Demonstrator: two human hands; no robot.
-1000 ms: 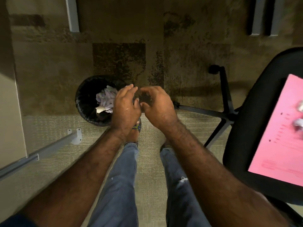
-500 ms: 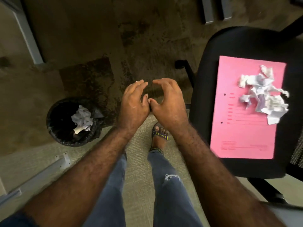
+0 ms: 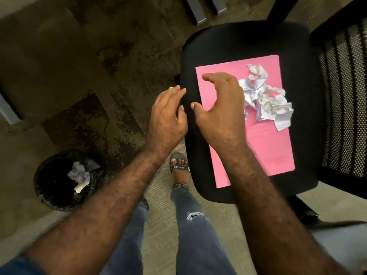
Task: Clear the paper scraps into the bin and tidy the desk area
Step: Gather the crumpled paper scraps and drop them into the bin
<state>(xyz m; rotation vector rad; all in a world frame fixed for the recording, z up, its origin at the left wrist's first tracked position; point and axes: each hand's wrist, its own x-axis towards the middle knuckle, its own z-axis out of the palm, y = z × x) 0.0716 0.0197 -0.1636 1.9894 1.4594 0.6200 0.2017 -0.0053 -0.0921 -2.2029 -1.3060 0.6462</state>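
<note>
Head view: one crumpled white paper scrap (image 3: 78,176) is seen already inside the round black bin (image 3: 42,192) on the carpet, so a part of the clearing is judged as done. A heap of crumpled white paper scraps (image 3: 265,98) is left on the flat pink paper folder (image 3: 274,147) lying on the black office chair seat (image 3: 228,44). The left hand (image 3: 167,118) and the right hand (image 3: 220,105) are held above it with an open, empty grip, so most of the work is judged still to be done.

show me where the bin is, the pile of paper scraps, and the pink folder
bin (image 3: 46,192): head view, dark inner wall left of the paper.
paper scraps (image 3: 266,100): head view, middle of the crumpled pile.
pink folder (image 3: 270,147): head view, bare lower half.
</note>
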